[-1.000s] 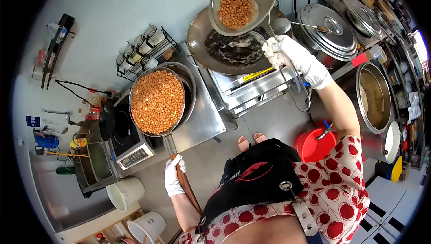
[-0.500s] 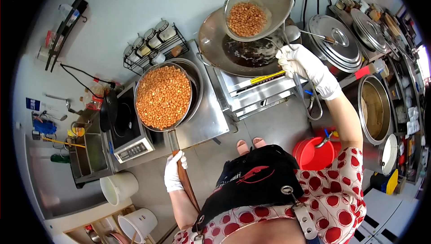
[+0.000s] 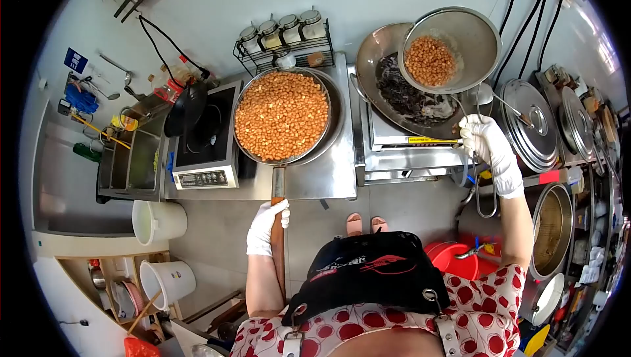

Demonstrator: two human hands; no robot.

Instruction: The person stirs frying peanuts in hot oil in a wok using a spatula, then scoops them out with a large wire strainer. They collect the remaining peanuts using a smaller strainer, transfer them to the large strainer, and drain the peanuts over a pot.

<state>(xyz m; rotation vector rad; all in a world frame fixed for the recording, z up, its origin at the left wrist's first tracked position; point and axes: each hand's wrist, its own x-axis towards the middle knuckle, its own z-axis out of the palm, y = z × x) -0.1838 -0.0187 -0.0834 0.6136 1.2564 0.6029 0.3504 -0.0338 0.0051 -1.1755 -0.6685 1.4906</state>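
Arms apart, gripping — left hand: wooden handle — right hand: strainer

Red bucket on the grey floor.

Bright, soft light, with strong fisheye bending towards blackened corners.

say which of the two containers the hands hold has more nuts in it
The wooden-handled container in the left hand: nuts cover it nearly to the rim, while the wire-handled container in the right hand has only a small patch.
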